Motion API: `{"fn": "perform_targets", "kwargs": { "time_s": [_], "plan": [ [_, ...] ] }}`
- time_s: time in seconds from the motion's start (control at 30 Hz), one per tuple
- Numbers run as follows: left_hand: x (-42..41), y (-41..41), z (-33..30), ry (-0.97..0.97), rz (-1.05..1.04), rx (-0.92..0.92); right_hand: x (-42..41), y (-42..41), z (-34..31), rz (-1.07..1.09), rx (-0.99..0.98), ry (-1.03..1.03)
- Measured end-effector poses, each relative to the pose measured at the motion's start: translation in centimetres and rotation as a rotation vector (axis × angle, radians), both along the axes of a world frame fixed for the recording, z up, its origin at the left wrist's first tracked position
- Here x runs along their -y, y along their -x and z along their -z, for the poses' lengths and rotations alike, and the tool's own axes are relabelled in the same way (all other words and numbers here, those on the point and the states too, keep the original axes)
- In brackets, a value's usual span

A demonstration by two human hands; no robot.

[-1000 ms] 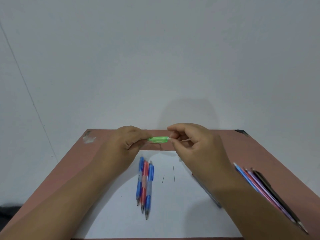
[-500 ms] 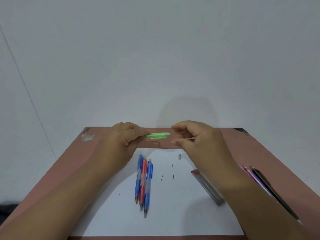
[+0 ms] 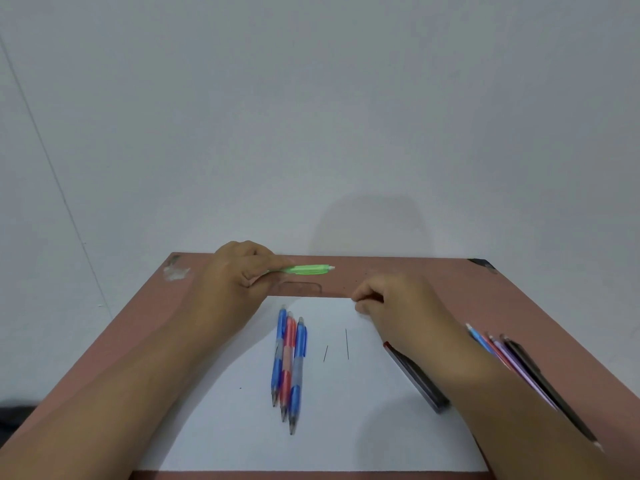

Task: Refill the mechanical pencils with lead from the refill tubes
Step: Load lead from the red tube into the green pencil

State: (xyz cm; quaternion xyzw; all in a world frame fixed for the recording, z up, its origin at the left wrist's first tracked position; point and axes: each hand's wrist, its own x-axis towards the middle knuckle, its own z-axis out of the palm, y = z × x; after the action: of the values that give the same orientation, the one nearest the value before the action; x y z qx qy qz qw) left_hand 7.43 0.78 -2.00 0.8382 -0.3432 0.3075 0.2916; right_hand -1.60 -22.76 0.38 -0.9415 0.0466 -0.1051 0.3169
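- Mid-refill on the green mechanical pencil (image 3: 306,270): gripped in the left hand (image 3: 242,275), held level above the far edge of the tabletop (image 3: 519,292), cap end poking out to the right.
- Right hand (image 3: 391,299) down at the top edge of the white paper (image 3: 329,427), fingers curled in tight; looks like pinching something tiny there, maybe the cap or a lead, but honestly can't tell what, too small.
- Two loose leads (image 3: 346,344) lying on the paper, near that right hand, just right of the three blue and red pencils (image 3: 289,362) lined up side by side.
- Dark refill tube (image 3: 415,379) partly tucked under the right forearm; another bunch of pencils (image 3: 512,362) off on the right.
- Probably next: pick up one lead and feed it into the open end of the green one. Needs a light pinch, super easy to snap, plus lining up thin lead with a tiny hole.
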Motion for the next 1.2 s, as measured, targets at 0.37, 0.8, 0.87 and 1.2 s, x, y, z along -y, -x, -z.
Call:
{"fn": "perform_targets", "kwargs": {
  "time_s": [0.37, 0.8, 0.87, 1.2],
  "plan": [
    [0.5, 0.4, -0.3, 0.023, 0.025, 0.097, -2.1, 0.9, -1.3, -0.036, 0.198, -0.967],
    [0.8, 1.3, -1.0, 0.049, 0.008, 0.2, -2.1, 1.0, -1.5, -0.054, 0.262, -1.207],
    [0.8, 1.4, -1.0, 0.058, 0.02, 0.207, -2.1, 1.1, -1.6, -0.057, 0.271, -1.221],
    [1.4, 1.8, -1.1, 0.058, 0.05, 0.223, -2.2, 1.2, -1.5, -0.04, 0.253, -1.147]
  ]
}}
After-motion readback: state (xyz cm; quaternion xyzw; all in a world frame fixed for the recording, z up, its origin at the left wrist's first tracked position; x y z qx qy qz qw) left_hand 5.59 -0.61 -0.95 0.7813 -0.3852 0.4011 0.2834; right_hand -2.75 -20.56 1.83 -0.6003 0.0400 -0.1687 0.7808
